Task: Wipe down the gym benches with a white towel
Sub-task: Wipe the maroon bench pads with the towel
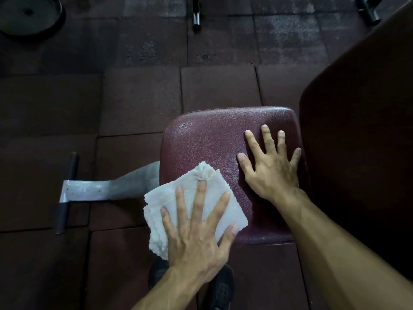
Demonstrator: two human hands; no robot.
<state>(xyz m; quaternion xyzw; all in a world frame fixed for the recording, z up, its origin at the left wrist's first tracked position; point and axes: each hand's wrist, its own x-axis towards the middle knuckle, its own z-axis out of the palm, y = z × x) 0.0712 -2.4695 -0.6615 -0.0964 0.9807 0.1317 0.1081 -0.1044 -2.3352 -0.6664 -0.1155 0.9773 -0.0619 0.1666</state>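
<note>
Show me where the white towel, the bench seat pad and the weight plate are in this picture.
white towel (169, 198): head view, on its bare upper left part.
bench seat pad (212, 139): head view, on the bare maroon top surface.
weight plate (29, 13): head view, on its dark face near the centre hole.

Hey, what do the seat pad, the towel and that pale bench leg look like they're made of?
Seat pad: probably maroon vinyl or leatherette, with a pebbled grain and soft sheen. White towel: looks like terry cloth, nubby with wavy folded edges. Bench leg: seemingly metal, painted pale grey, flat with scuffs and specks.
</note>
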